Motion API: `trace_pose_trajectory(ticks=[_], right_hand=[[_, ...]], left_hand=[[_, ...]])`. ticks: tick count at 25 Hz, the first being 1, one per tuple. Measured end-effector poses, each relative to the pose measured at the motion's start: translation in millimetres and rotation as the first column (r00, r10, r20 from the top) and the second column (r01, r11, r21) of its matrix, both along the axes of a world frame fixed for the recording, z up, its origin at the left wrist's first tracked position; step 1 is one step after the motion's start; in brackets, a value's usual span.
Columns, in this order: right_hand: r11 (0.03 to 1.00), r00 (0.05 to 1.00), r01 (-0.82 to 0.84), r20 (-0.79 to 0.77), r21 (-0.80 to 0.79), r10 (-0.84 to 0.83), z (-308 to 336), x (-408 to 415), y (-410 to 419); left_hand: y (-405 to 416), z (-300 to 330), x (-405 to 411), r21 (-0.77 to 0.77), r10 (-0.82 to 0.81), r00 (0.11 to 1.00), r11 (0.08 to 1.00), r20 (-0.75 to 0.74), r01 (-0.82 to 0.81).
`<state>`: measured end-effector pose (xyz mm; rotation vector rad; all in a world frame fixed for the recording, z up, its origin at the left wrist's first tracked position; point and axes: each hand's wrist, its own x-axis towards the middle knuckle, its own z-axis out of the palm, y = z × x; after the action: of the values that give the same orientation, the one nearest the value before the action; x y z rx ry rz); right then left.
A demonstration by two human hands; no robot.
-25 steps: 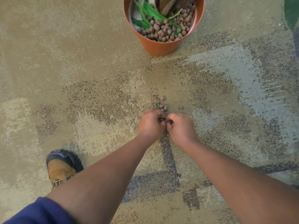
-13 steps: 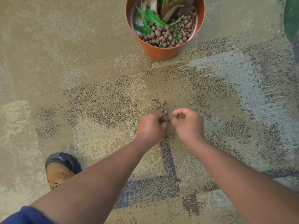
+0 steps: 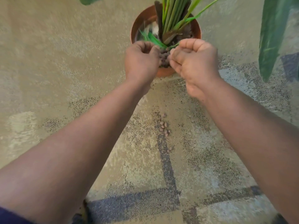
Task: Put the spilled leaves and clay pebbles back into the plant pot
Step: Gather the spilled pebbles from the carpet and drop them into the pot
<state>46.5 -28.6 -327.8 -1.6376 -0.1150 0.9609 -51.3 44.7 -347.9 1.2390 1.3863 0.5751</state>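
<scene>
Both hands, left hand and right hand, curled loosely over the plant pot; contents unclear; clay pebbles between them.

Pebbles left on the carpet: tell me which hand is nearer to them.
Neither is clearly nearer. The left hand and right hand are both up over the pot, side by side, while the pebbles lie on the carpet below, between the forearms.

Both hands curled over orange pot — loose pebbles on carpet.
</scene>
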Motion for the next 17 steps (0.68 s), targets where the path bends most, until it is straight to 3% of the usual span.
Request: trace_pose_trajectory(ticks=[4, 8, 10, 12, 14, 17], right_hand=[[0.998, 0.999, -0.052, -0.009, -0.035, 0.052, -5, -1, -1], [0.998, 0.995, -0.053, 0.086, -0.016, 0.054, -9, -11, -22], [0.995, 0.983, -0.083, 0.157, -0.055, 0.091, -19, -20, -47], [0.957, 0.943, -0.180, 0.236, -0.227, 0.233, -39, -32, -80], [0.856, 0.881, -0.299, 0.221, -0.422, 0.417, -62, -44, -112], [0.673, 0.745, -0.472, 0.150, -0.570, 0.650, -89, -55, -145]], left_hand=[[-4, -6, -3, -0.046, 0.042, 0.999, 0.998, 0.013, -0.041], [-23, -12, -21, 0.020, 0.079, 0.996, 0.997, 0.038, -0.080], [-44, -17, -33, 0.058, 0.039, 0.999, 0.998, -0.022, -0.038], [-70, -25, -49, 0.027, -0.079, 0.987, 0.996, -0.143, 0.083], [-90, -44, -64, -0.062, -0.247, 0.932, 0.969, -0.264, 0.239], [-109, -73, -76, -0.171, -0.551, 0.734, 0.830, -0.397, 0.530]])
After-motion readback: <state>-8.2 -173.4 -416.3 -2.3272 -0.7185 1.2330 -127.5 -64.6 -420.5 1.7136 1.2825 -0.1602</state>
